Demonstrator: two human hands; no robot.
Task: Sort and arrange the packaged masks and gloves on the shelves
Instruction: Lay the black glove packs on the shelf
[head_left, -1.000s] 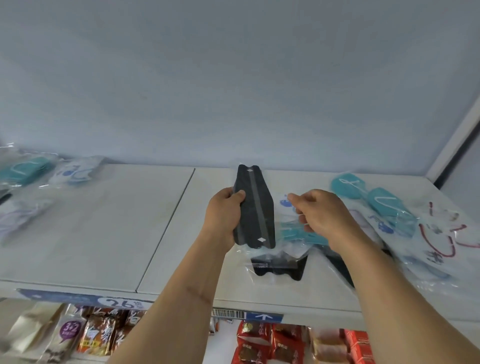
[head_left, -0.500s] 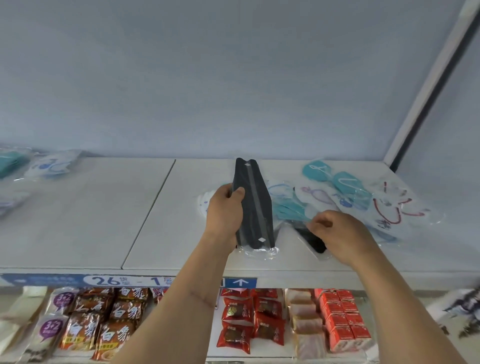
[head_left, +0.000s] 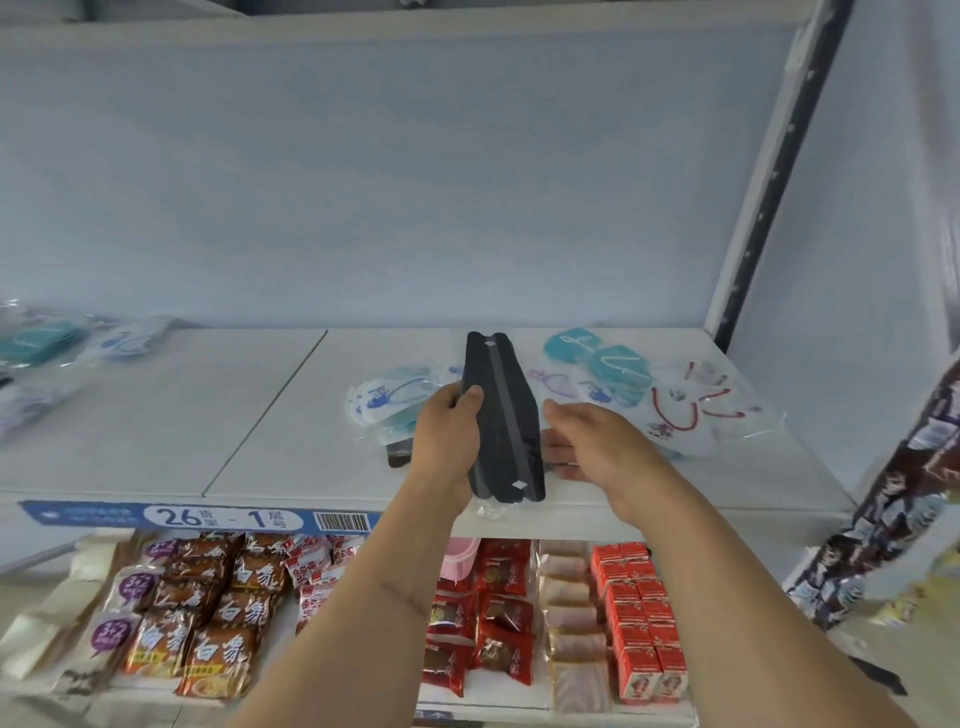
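My left hand (head_left: 447, 436) grips a stack of black packaged masks (head_left: 506, 421), held upright above the white shelf (head_left: 260, 415). My right hand (head_left: 592, 441) is just right of the stack, fingers stretched toward its side, nothing clearly held. Behind the stack lie clear packets with teal masks (head_left: 618, 364), a blue-printed packet (head_left: 384, 400) and red-looped white mask packets (head_left: 685, 410). A dark packet (head_left: 397, 452) peeks out on the shelf behind my left hand. More mask packets (head_left: 47, 343) lie blurred at the shelf's far left.
The shelf's front edge carries a blue label (head_left: 208, 517) reading 26-1. Below it stand snack packs (head_left: 208, 603), red wrapped cakes (head_left: 493, 603) and red cartons (head_left: 639, 613). A dark upright post (head_left: 763, 182) bounds the shelf on the right. Patterned bags (head_left: 893, 493) hang at far right.
My right hand has come off the packets on the shelf and moved left up to the black stack. The view has tilted down, showing more of the lower shelf.
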